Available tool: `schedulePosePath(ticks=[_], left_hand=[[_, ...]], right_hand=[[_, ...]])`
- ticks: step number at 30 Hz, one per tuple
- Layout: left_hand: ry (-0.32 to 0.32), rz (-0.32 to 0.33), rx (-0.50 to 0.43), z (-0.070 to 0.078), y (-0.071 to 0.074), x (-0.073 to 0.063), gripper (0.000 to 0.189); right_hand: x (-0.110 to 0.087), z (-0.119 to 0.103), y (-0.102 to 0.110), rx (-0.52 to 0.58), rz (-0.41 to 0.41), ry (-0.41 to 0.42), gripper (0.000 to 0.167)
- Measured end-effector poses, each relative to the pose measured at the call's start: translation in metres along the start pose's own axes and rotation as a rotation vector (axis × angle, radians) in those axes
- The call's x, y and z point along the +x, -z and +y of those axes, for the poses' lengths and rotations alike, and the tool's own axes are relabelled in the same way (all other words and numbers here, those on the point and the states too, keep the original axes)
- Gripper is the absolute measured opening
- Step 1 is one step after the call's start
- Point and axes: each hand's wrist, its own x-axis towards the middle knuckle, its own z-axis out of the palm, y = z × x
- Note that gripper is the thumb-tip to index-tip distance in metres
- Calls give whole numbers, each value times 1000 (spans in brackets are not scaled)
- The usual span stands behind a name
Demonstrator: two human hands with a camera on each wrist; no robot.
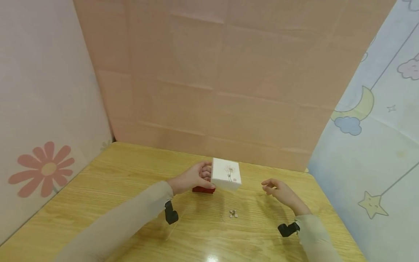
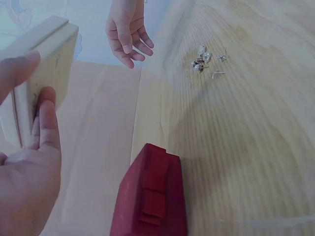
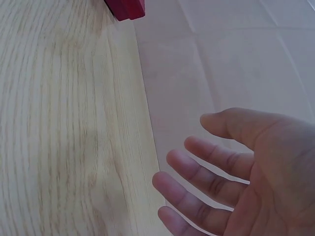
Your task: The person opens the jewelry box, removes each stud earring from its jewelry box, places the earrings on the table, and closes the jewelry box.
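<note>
My left hand (image 1: 198,176) grips a white square lidded box (image 1: 226,171) by its left side, thumb on one face and fingers on another. A flower drawing with a small red mark decorates its lid. In the left wrist view the box (image 2: 56,64) is lifted off the table, and a seam runs between lid and base. Below and behind the left hand sits a red box (image 2: 152,191) with a bow-like band. My right hand (image 1: 278,191) hovers to the right of the white box, fingers loosely bent, holding nothing; its palm and fingers (image 3: 192,169) show in the right wrist view.
Several small shiny pieces of jewellery, like earrings (image 2: 201,59), lie on the wooden table (image 1: 255,240) in front of the white box. A peach-coloured sheet (image 1: 212,91) hangs at the back, with patterned panels at both sides. Black cameras are strapped to both wrists.
</note>
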Motion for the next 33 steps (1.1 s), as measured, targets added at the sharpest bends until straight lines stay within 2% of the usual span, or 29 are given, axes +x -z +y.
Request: schedulePosePath(ticks=[3,7,11,14,19,28,31,33], left_hand=[[41,22,46,2,-5,13,91],[87,46,131,1,-16,37,93],[98,64,284,-8,-25,59,93],[110,66,407,-18,-31,69,89],[140,58,517,-28,-38,74,84],[160,58,619,-30,-42,77,81],[150,55,685,-32,-42,80,76],[139,53,762,-32,-42,83,73]], right_hand=[[1,0,-1,-15,12,2,42],[0,0,2,-28,31,-4,42],[-2,0,3,-31,48,-11,42],[-3,1,3,-24,55,-15,41],[-2,1,1,-16,56,-15,41],[0,-1,-1,-12,57,-24,39],[1,0,-1,-9,52,-21,40],[1,0,0,-8,52,-17,41]])
